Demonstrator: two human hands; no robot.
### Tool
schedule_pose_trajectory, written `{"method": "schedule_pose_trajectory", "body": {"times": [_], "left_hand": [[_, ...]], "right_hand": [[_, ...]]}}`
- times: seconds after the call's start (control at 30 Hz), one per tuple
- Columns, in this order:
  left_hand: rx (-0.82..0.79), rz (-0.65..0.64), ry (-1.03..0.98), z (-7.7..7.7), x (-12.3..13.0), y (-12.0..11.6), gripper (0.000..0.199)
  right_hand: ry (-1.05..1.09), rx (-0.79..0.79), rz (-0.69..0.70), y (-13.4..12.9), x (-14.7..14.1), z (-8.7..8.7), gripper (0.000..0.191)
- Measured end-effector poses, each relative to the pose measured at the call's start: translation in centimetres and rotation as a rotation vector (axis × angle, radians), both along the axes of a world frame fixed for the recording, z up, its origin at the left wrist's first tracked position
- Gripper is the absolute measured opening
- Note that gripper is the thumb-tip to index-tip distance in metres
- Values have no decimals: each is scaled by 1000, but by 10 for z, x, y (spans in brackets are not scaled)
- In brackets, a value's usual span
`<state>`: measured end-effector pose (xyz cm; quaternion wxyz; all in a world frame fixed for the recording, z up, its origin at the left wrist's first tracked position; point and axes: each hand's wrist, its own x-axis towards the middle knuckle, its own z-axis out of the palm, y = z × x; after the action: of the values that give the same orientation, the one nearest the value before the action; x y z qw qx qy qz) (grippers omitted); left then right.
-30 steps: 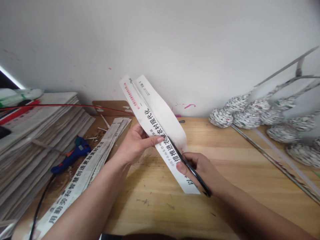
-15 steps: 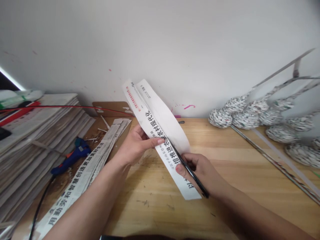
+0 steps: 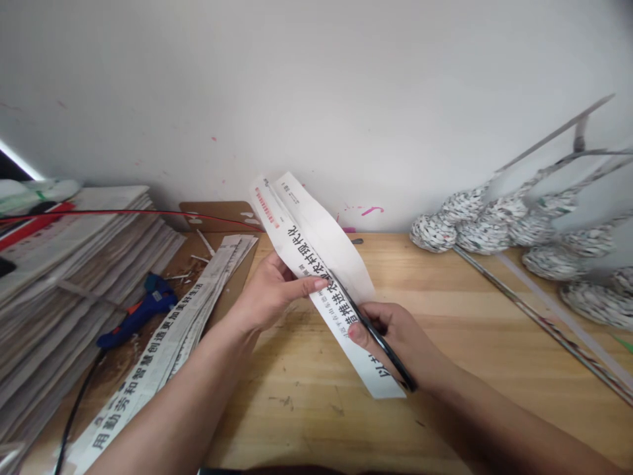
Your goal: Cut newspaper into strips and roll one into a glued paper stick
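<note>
Between both hands is a folded piece of newspaper (image 3: 287, 231), tilted, with large black characters and a red printed line near its upper end. My left hand (image 3: 270, 290) pinches its left edge near the middle, thumb on the front and fingers behind. In my right hand (image 3: 395, 336) is a slim black knife (image 3: 378, 338), its handle end sticking out below the palm. The thin front part lies along the paper's fold, close to my left thumb; its tip is hard to make out. The right fingers are partly hidden behind the paper.
Cut newspaper strips (image 3: 163, 336) lie at the left beside a blue glue gun (image 3: 141, 313) and a tall newspaper stack (image 3: 89, 264). A red cable (image 3: 123, 212) crosses above. Woven paper gourd shapes (image 3: 482, 234) and thin rods (image 3: 539, 316) occupy the right, against the wall.
The paper's upper end has dropped a little and its lower end has shifted slightly right. The knife has slid a little down along the fold. Both hands keep their hold.
</note>
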<state>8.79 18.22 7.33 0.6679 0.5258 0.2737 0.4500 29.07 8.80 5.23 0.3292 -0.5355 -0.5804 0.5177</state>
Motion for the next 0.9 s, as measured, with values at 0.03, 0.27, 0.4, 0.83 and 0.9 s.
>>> {"method": "schedule_pose_trajectory", "body": {"times": [0.03, 0.27, 0.4, 0.83, 0.9], "left_hand": [[3, 3, 3, 0, 0, 0, 36], [25, -2, 26, -2, -1, 3, 36], [4, -17, 19, -2, -1, 4, 37], [-74, -93, 105, -2, 5, -4, 32], [-65, -106, 101, -3, 5, -4, 32]], "right_hand": [[2, 0, 0, 0, 0, 0, 37], [60, -62, -17, 1, -2, 2, 40], [39, -58, -21, 2, -3, 3, 39], [-34, 4, -27, 1, -3, 3, 34], [-28, -14, -34, 2, -2, 3, 32]]}}
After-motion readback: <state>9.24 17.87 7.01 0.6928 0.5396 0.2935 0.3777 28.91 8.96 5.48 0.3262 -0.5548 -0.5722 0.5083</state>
